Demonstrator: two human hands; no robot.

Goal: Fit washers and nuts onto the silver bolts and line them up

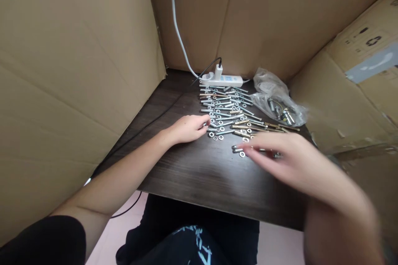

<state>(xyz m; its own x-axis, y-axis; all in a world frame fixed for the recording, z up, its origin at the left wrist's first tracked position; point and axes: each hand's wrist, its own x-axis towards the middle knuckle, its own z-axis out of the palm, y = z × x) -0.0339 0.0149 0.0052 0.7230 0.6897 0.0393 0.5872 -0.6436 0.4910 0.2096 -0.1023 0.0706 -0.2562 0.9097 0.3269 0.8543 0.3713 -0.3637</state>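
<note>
My left hand (193,128) rests at the left edge of the laid-out hardware, its fingers curled together. A small metal bit shows at its fingertips, too hidden to name. My right hand (280,149), smeared by motion, is over the near right side of the hardware, where its fingers cover part of a metal sleeve (238,149); I cannot tell whether they grip it. A flat washer (242,154) lies just below that sleeve. Beyond both hands, several rows of silver and brass-coloured bolts (224,133), sleeves and washers (221,137) lie on the dark table (192,178).
A white power strip (233,81) with a plugged-in charger (218,71) stands behind the rows. A black cable (155,119) crosses the table's left side. At the back right lies a clear plastic bag (270,85) with metal parts. Cardboard walls (199,16) enclose the table.
</note>
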